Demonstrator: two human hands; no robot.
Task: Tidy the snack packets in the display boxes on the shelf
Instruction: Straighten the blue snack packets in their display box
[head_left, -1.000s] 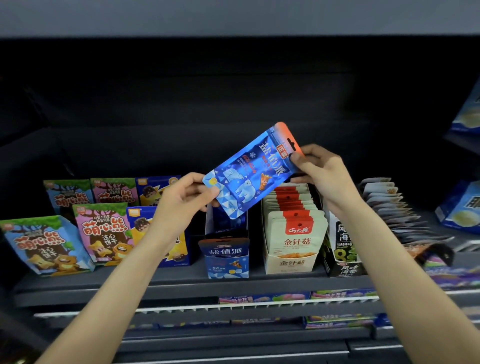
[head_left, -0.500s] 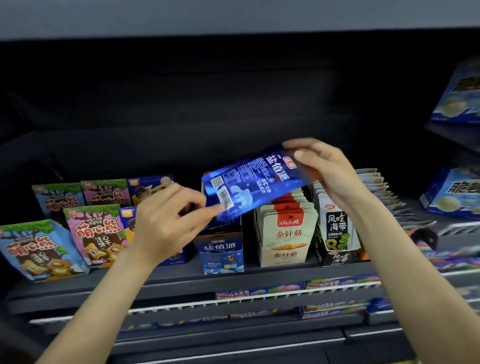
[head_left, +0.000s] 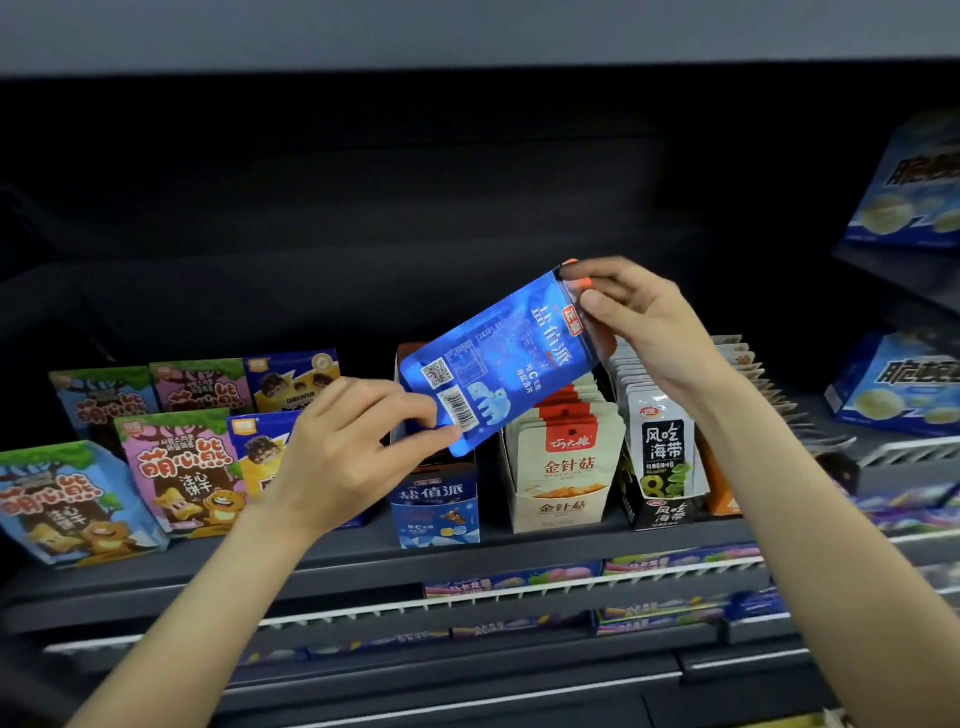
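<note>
A shiny blue snack packet (head_left: 498, 358) is held tilted above the shelf, its barcode side towards me. My left hand (head_left: 348, 447) pinches its lower corner by the barcode. My right hand (head_left: 634, 317) pinches its upper orange end. Right below the packet stands a blue display box (head_left: 436, 506) of the same brand. Beside it to the right are a beige display box (head_left: 563, 499) full of packets with red tops and a black seaweed display box (head_left: 665, 467) with white packets.
Colourful bear-print snack bags (head_left: 176, 467) stand on the left of the dark shelf (head_left: 363, 566). A row of loose packets (head_left: 763, 395) leans at the right. Blue boxes (head_left: 904, 384) sit on a side rack. Lower shelves hold flat packets.
The packet has been turned over between both hands, from its front face to the barcode side. It also rose slightly and tilted up again at the right.
</note>
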